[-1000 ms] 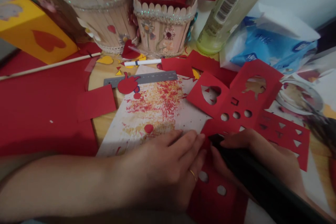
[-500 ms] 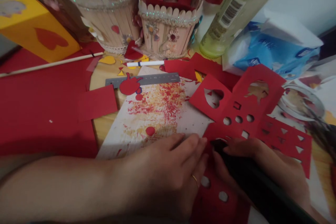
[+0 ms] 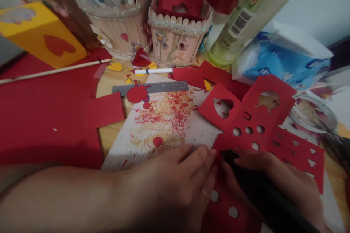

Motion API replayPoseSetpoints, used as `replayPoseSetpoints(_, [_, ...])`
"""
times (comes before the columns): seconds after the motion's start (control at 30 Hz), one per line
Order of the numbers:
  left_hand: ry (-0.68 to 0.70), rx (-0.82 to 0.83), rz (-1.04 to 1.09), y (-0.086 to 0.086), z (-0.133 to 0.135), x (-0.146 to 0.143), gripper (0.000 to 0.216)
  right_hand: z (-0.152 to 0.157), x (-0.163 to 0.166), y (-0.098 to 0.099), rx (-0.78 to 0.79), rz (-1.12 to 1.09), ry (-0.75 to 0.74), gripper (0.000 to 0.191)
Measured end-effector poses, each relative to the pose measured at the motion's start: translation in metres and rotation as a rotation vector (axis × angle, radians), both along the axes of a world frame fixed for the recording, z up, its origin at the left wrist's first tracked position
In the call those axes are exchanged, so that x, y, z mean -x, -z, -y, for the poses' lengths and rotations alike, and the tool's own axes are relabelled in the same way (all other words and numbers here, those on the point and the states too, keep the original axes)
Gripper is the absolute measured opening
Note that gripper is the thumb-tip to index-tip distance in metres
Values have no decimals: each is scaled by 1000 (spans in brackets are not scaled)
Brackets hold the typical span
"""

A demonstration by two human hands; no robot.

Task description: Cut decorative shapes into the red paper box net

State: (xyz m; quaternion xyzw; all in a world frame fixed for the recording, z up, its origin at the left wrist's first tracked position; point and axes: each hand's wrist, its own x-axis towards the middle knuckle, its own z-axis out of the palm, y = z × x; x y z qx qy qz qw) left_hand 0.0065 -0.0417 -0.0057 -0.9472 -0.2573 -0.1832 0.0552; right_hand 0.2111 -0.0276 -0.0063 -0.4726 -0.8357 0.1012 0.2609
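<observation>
My left hand [image 3: 175,185] lies flat, fingers stretched out, pressing down the edge of a red paper sheet [image 3: 257,123] with cut-out hearts, circles and triangles. A ring sits on one finger. My right hand [image 3: 276,178] is wrapped round a black tool [image 3: 262,196] whose tip rests on the red sheet close to the left fingertips. Under both lies a white cutting board [image 3: 164,120] stained red and yellow.
A metal ruler [image 3: 164,87], a white pen [image 3: 155,70] and a red paper cut-out [image 3: 136,94] lie behind the board. Two popsicle-stick baskets [image 3: 177,40], a yellow box [image 3: 41,32], a green bottle [image 3: 237,18] and a tissue pack [image 3: 284,58] stand at the back. A wooden stick [image 3: 54,71] lies on red paper at the left.
The view has tilted slightly, so everything sits a little lower in the picture. Both hands keep their places on the red sheet.
</observation>
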Motion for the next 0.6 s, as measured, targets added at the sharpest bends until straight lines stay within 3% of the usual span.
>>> replayPoseSetpoints(0.3, [-11,6,-29,1,0,2,38,2,3,0,-22,38,19,14])
replayPoseSetpoints(0.6, [-9,-27,-21,5,0,0,35,2,4,-3,59,-70,-92,15])
